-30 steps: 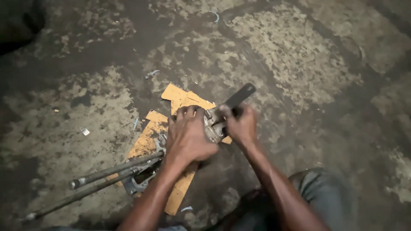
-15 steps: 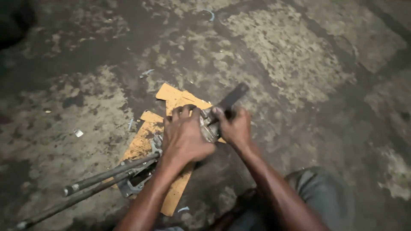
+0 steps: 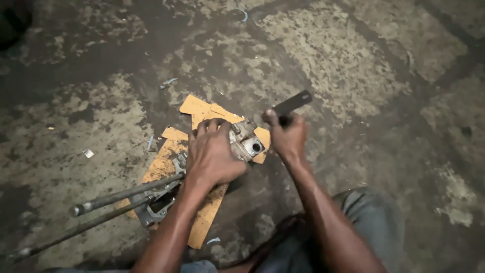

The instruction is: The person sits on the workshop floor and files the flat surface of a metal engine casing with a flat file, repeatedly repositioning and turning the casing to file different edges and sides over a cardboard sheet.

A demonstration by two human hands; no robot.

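On stained floor, left hand [image 3: 212,154] gripping metal part [image 3: 246,141], right hand [image 3: 287,136] clasping dark tool [image 3: 293,103]

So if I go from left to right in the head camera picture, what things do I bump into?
Two long metal rods → left hand → grey metal part → right hand gripping a dark flat tool.
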